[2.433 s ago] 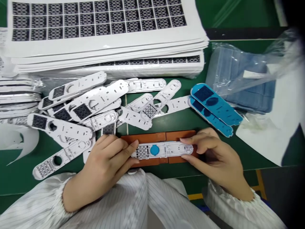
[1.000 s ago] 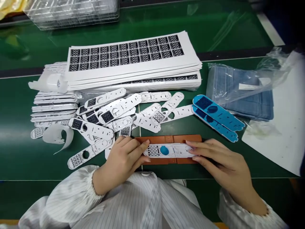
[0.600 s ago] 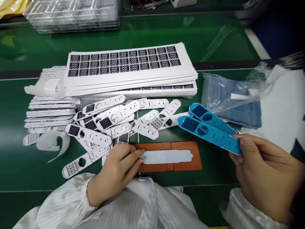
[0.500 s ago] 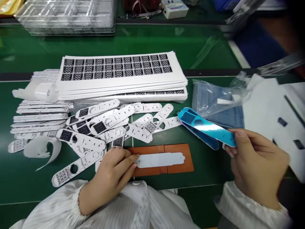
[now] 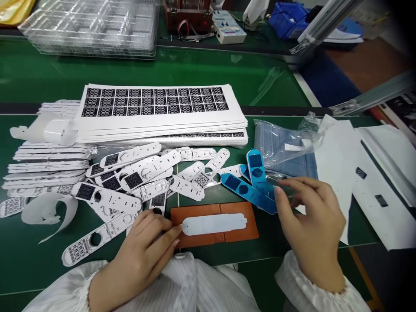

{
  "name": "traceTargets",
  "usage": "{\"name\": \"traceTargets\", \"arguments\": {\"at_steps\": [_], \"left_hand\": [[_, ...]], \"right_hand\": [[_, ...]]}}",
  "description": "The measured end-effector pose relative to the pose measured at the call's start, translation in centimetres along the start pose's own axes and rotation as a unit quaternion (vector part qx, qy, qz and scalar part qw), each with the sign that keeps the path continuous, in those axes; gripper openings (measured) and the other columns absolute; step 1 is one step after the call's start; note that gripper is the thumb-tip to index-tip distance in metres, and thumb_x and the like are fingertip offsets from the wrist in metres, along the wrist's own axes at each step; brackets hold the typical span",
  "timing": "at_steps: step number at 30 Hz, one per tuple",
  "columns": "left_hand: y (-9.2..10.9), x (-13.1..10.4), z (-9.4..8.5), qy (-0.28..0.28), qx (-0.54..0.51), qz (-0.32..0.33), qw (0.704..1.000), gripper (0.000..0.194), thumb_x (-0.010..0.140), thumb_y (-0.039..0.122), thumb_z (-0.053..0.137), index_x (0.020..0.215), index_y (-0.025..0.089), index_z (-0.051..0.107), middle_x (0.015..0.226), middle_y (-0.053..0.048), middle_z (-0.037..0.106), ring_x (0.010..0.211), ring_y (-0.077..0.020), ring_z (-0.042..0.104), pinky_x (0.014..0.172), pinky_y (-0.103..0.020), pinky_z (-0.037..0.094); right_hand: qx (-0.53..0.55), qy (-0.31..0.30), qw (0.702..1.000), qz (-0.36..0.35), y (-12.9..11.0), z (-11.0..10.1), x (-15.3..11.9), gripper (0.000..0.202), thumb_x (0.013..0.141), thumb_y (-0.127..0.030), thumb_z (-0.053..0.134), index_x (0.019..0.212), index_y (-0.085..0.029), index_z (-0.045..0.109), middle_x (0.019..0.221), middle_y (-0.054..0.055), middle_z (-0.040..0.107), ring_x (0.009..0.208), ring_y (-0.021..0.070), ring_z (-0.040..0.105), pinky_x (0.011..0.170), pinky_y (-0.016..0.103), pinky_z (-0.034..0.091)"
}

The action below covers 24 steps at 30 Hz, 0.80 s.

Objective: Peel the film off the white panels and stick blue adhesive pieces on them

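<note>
My left hand (image 5: 139, 247) lies at the left end of a flat orange-brown plate (image 5: 247, 219), its extended fingertips resting on the edge. On that plate sits a pale grey-white strip (image 5: 212, 224) with a rounded left end and a stepped right end. My right hand (image 5: 312, 221) is open, thumb and fingers apart, beside a small fanned pile of shiny blue strips. One blue strip (image 5: 255, 171) points away from me and lies across another blue strip (image 5: 243, 190). The right ends of these strips are partly hidden near my thumb.
Loose white strips (image 5: 149, 171) with dark printed windows cover the left middle. Behind them lies a stack of printed sheets (image 5: 156, 123), with stacked strips (image 5: 48, 167) to its left. A bagged blue cloth-like item (image 5: 282, 143) and white sheets (image 5: 334, 160) lie right. Clear trays (image 5: 94, 30) stand behind.
My right hand has let go of the blue strip, which now lies on the pile, and its fingers have opened. My left fingertips have drawn back from the pale strip. The view has shifted.
</note>
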State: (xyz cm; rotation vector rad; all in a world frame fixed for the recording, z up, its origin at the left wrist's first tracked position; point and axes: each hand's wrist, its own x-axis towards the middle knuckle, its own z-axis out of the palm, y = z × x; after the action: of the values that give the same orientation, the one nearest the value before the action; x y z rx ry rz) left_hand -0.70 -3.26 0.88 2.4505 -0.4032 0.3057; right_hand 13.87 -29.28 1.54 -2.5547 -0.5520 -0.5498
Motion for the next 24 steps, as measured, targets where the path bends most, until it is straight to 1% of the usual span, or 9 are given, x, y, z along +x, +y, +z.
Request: {"name": "traceTargets", "arguments": {"at_steps": [2, 4, 5, 7, 10, 15, 19, 21, 24], "left_hand": [[0.0, -0.3, 0.1, 0.003, 0.009, 0.008, 1.0, 0.022, 0.085, 0.002, 0.051, 0.104, 0.006, 0.06, 0.088, -0.008, 0.056, 0.086, -0.0163, 0.048, 0.078, -0.036, 0.039], [-0.1, -0.4, 0.1, 0.007, 0.015, 0.014, 1.0, 0.018, 0.085, 0.004, 0.053, 0.1, 0.008, 0.062, 0.087, -0.007, 0.059, 0.086, -0.0167, 0.049, 0.081, -0.037, 0.039], [0.0, -0.5, 0.1, 0.008, 0.017, 0.017, 1.0, 0.017, 0.085, 0.006, 0.053, 0.098, 0.009, 0.063, 0.086, -0.006, 0.061, 0.086, -0.0166, 0.05, 0.082, -0.037, 0.038], [0.0, -0.4, 0.0, 0.012, 0.024, 0.023, 0.999, 0.016, 0.088, 0.009, 0.052, 0.096, 0.012, 0.064, 0.086, -0.004, 0.064, 0.086, -0.016, 0.053, 0.086, -0.037, 0.037], [-0.1, -0.5, -0.1, 0.012, 0.048, 0.029, 0.998, 0.018, 0.09, 0.012, 0.048, 0.097, 0.014, 0.065, 0.09, -0.003, 0.068, 0.09, -0.0157, 0.056, 0.092, -0.037, 0.036], [-0.3, -1.1, 0.1, 0.003, 0.074, 0.02, 0.997, 0.015, 0.089, 0.013, 0.052, 0.097, 0.015, 0.064, 0.095, -0.003, 0.07, 0.096, -0.0174, 0.058, 0.098, -0.039, 0.033], [-0.4, -1.4, 0.3, 0.008, 0.071, 0.01, 0.997, 0.014, 0.087, 0.012, 0.053, 0.096, 0.015, 0.064, 0.097, -0.003, 0.069, 0.096, -0.0164, 0.059, 0.102, -0.041, 0.03], [-0.4, -1.3, 0.3, 0.007, 0.073, 0.011, 0.997, 0.013, 0.087, 0.011, 0.054, 0.095, 0.014, 0.064, 0.096, -0.003, 0.069, 0.095, -0.0162, 0.059, 0.103, -0.042, 0.029], [-0.5, -1.4, 0.3, -0.001, 0.085, 0.015, 0.996, 0.013, 0.086, 0.011, 0.055, 0.096, 0.014, 0.063, 0.097, -0.003, 0.069, 0.096, -0.0168, 0.059, 0.103, -0.043, 0.03]], "right_hand": [[0.064, -0.063, 0.993, -0.078, -2.3, 0.2, -0.5, 0.012, 0.087, -0.018, 0.056, 0.098, -0.017, 0.062, 0.095, 0.009, 0.06, 0.084, 0.0199, 0.059, 0.067, 0.032, 0.048], [0.13, -0.166, 0.962, -0.171, -5.0, 0.9, -1.3, 0.014, 0.089, -0.013, 0.051, 0.1, -0.016, 0.06, 0.094, 0.008, 0.061, 0.085, 0.0191, 0.057, 0.071, 0.032, 0.048], [0.146, -0.209, 0.943, -0.213, -6.3, 1.4, -1.7, 0.016, 0.089, -0.013, 0.049, 0.102, -0.014, 0.06, 0.094, 0.009, 0.061, 0.084, 0.0193, 0.056, 0.07, 0.032, 0.048], [0.146, -0.254, 0.917, -0.271, -8.3, 2.6, -2.3, 0.018, 0.091, -0.011, 0.045, 0.102, -0.013, 0.06, 0.09, 0.009, 0.061, 0.079, 0.0197, 0.054, 0.065, 0.033, 0.046], [0.147, -0.272, 0.906, -0.288, -9.5, 3.9, -2.4, 0.02, 0.093, -0.012, 0.042, 0.101, -0.013, 0.06, 0.085, 0.008, 0.059, 0.076, 0.0192, 0.051, 0.062, 0.032, 0.044], [0.191, -0.291, 0.895, -0.278, -8.8, 4.6, -1.7, 0.021, 0.093, -0.013, 0.041, 0.104, -0.012, 0.06, 0.084, 0.008, 0.057, 0.074, 0.0174, 0.049, 0.062, 0.029, 0.043], [0.145, -0.286, 0.897, -0.304, -8.6, 5.0, -1.9, 0.021, 0.094, -0.017, 0.041, 0.098, -0.018, 0.062, 0.075, 0.003, 0.052, 0.065, 0.0153, 0.045, 0.056, 0.027, 0.034], [0.126, -0.289, 0.894, -0.318, -8.5, 5.1, -2.1, 0.019, 0.093, -0.019, 0.045, 0.102, -0.021, 0.061, 0.077, 0.002, 0.052, 0.066, 0.0158, 0.046, 0.056, 0.027, 0.031], [0.119, -0.273, 0.89, -0.344, -8.1, 4.9, -2.2, 0.023, 0.092, -0.017, 0.047, 0.11, -0.024, 0.06, 0.083, 0.004, 0.055, 0.071, 0.0173, 0.049, 0.058, 0.028, 0.032]]}}
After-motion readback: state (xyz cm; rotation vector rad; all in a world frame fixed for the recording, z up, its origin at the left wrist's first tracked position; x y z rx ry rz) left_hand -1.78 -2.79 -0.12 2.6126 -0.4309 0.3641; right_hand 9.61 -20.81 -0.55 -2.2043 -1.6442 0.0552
